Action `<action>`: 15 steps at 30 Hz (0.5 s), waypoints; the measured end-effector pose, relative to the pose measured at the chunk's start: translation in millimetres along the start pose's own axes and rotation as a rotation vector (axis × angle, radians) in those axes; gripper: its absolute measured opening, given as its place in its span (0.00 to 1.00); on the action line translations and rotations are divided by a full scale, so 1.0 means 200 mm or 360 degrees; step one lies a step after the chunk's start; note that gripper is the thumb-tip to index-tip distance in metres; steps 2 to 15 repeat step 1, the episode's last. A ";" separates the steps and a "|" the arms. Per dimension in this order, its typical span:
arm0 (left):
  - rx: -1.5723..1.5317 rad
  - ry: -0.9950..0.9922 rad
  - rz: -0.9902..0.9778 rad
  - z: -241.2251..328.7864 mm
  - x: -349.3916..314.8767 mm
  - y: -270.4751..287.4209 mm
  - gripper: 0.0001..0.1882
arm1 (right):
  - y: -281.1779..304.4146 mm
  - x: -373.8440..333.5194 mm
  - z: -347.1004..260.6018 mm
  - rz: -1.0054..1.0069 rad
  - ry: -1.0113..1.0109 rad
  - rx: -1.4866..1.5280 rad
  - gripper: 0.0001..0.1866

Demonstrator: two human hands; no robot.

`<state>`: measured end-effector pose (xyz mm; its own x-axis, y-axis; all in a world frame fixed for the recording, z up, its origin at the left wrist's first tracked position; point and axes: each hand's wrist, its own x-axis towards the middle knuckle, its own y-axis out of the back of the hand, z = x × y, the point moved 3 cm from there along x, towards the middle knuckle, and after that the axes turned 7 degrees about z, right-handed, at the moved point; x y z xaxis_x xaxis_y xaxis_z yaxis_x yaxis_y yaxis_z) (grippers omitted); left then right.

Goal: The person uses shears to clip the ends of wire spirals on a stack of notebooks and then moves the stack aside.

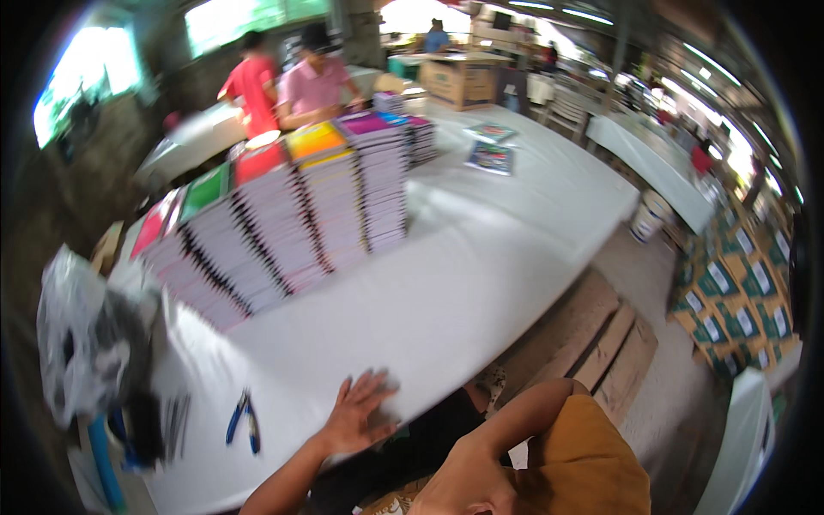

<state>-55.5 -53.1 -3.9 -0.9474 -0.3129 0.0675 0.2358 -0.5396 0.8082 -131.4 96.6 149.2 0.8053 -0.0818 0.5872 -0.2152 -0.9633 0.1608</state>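
Observation:
My left hand (359, 415) rests at the table's near edge with its fingers spread and nothing in it. My right hand (468, 482) is drawn back near my body at the bottom of the view, its arm bent. Its fingers are mostly hidden. To the left of my left hand lie pliers (232, 424) with blue handles, and several thin dark rods (176, 422) lie beyond them. Farther off stand tall stacks of bound notebooks (283, 219) with pink, green, red, yellow and purple covers, dark binding showing along their edges.
A white-covered table (481, 249) spreads before me. A plastic bag (81, 335) sits at its left edge; two booklets (491, 158) and a cardboard box (462, 84) are at the far end. Two people (313, 81) work behind the stacks. A wooden pallet (575, 326) and stacked cartons (738, 292) stand right.

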 end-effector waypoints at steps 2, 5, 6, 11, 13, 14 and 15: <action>-0.0017 0.0085 0.0060 0.00 -0.10 -0.01 0.34 | -0.03 -0.03 0.09 -0.0105 -0.0021 -0.0070 0.13; -0.0017 0.0085 0.0060 0.00 -0.10 -0.01 0.34 | -0.03 -0.03 0.09 -0.0105 -0.0021 -0.0070 0.13; -0.0017 0.0085 0.0060 0.00 -0.10 -0.01 0.34 | -0.03 -0.03 0.09 -0.0105 -0.0021 -0.0070 0.13; -0.0017 0.0085 0.0060 0.00 -0.10 -0.01 0.34 | -0.03 -0.03 0.09 -0.0105 -0.0021 -0.0070 0.13; -0.0017 0.0085 0.0060 0.00 -0.10 -0.01 0.34 | -0.03 -0.03 0.09 -0.0105 -0.0021 -0.0070 0.13; -0.0017 0.0085 0.0060 0.00 -0.10 -0.01 0.34 | -0.03 -0.03 0.09 -0.0105 -0.0021 -0.0070 0.13; -0.0017 0.0085 0.0060 0.00 -0.10 -0.01 0.34 | -0.03 -0.03 0.09 -0.0105 -0.0021 -0.0070 0.13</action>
